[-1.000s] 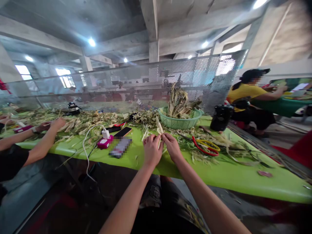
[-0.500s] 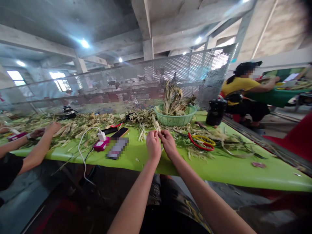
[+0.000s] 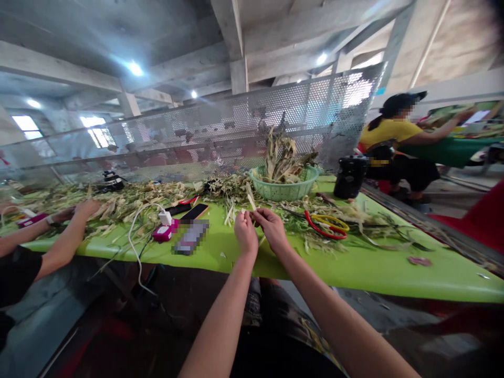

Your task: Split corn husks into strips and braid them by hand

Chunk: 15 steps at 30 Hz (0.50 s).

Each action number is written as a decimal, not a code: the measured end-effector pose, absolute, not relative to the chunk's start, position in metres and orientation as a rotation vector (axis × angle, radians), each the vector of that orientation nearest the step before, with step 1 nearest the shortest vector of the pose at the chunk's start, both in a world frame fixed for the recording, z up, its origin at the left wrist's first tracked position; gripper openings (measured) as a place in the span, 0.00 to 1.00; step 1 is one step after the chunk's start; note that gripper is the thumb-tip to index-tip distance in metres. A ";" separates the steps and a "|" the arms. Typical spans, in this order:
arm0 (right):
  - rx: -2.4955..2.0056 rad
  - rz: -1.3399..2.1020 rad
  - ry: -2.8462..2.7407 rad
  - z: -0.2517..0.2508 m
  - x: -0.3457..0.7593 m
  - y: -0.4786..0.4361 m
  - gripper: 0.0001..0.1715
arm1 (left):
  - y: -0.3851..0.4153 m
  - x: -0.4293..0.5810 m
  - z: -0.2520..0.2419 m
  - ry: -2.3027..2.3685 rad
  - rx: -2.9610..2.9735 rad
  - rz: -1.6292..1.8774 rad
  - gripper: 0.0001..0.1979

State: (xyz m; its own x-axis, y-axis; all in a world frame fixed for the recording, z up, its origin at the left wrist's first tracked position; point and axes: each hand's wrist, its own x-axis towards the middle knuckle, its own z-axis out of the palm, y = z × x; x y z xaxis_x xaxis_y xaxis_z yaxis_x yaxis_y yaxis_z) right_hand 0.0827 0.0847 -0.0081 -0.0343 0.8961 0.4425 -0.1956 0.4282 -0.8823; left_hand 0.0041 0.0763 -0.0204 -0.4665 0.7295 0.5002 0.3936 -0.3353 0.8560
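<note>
Over the green-covered table (image 3: pixel 315 278), my two hands meet at the fingertips. My left hand (image 3: pixel 246 233) is closed, its fingers curled on a pale strip of dried husk (image 3: pixel 251 199). Thumb and fingers of my right hand (image 3: pixel 271 226) pinch the same strip, whose upper end sticks up past the fingers. Its lower part is mostly hidden by the hands. Just beyond stands a light green plastic basket (image 3: pixel 283 190) holding dried husks (image 3: pixel 280 157). To the right of my right hand lie scissors with red and yellow handles (image 3: pixel 326 226) among loose shreds.
Left of my hands lie a blurred-out phone (image 3: pixel 191 237), a dark phone (image 3: pixel 196 212) and a magenta power block (image 3: pixel 163 232) with a white cable. A co-worker's hands (image 3: pixel 86 207) work in the husk pile. A black canister (image 3: pixel 350 177) stands near the perforated metal screen (image 3: pixel 220 142).
My right hand has shifted slightly up and left along the husk strip, and the strip's upper end looks thinner. The person in yellow at the right has reached farther forward.
</note>
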 end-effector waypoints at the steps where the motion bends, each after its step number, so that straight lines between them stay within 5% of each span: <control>1: -0.685 1.024 -1.306 -0.008 0.082 0.085 0.18 | 0.076 0.004 -0.020 1.632 1.451 1.892 0.14; 15: -0.713 1.122 -1.307 -0.004 0.081 0.081 0.20 | 0.071 0.000 -0.010 1.513 1.322 1.933 0.13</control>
